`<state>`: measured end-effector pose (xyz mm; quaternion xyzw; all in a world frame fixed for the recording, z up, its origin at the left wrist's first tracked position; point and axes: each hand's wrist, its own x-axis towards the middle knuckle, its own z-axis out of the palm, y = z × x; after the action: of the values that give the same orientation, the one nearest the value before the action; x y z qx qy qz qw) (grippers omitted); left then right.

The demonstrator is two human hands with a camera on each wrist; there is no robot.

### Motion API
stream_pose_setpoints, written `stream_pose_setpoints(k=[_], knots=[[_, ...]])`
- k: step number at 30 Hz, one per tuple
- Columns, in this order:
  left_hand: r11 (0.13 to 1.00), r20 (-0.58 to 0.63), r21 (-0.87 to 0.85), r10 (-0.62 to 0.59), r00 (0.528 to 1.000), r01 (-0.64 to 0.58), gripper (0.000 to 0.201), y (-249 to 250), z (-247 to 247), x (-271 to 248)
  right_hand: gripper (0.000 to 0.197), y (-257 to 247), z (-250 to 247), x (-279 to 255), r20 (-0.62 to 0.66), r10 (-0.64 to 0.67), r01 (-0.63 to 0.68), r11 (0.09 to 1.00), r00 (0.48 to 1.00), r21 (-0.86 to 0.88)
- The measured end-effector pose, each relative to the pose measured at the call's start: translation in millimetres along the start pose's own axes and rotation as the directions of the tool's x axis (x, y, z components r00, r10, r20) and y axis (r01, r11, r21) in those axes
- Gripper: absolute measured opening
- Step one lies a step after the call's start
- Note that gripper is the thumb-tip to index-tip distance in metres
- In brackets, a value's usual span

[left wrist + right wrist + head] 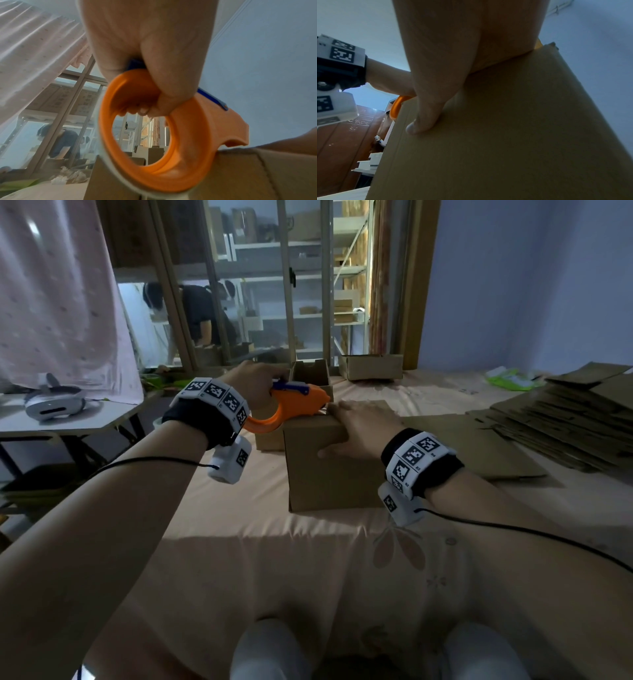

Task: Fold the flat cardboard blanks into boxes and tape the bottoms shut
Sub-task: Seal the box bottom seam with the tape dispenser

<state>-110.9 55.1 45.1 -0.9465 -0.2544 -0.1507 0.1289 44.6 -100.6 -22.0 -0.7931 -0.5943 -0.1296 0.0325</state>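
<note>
A folded brown cardboard box (329,474) stands on the pink-sheeted surface in front of me, its closed flaps facing up. My left hand (255,383) grips an orange tape dispenser (294,405) with a blue top; fingers curl through its ring (154,142), whose front edge rests on the box's far top edge. My right hand (359,426) lies flat on the box top, thumb (426,119) pressed down the near side wall (505,135). The seam under the hand is hidden.
A stack of flat cardboard blanks (561,419) lies to the right, with one blank (479,446) beside the box. Folded open boxes (371,366) stand behind. A white headset (54,404) rests on a side table at left. A person (202,313) bends behind the glass.
</note>
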Motion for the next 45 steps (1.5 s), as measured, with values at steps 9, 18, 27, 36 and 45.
stream_pose_setpoints(k=[9, 18, 27, 36, 45], knots=[[0.997, 0.032, -0.057, -0.057, 0.998, 0.058, 0.048, -12.4, 0.6, -3.0, 0.086, -0.2, 0.6, 2.4, -0.016, 0.018, -0.018, 1.000, 1.000, 0.014], [0.996, -0.008, -0.067, -0.068, 0.998, 0.067, 0.047, -16.2, 10.5, -4.9, 0.085, 2.9, 1.1, 2.8, -0.012, 0.016, -0.016, 1.000, 1.000, 0.020], [0.951, 0.049, -0.118, -0.283, 0.958, 0.287, 0.020, -66.7, 47.6, -15.3, 0.092, 6.6, -1.1, 3.8, 0.024, 0.021, -0.022, 0.998, 0.999, 0.054], [0.951, 0.083, -0.163, -0.250, 0.965, 0.261, 0.045, -40.8, 62.4, -48.9, 0.095, 5.5, -6.5, 6.1, 0.060, 0.038, -0.039, 0.999, 0.997, 0.020], [0.923, 0.083, -0.218, -0.305, 0.949, 0.316, 0.049, -33.2, 72.0, -52.7, 0.092, -53.2, -25.1, 20.9, 0.142, -0.056, 0.066, 0.995, 0.988, -0.069]])
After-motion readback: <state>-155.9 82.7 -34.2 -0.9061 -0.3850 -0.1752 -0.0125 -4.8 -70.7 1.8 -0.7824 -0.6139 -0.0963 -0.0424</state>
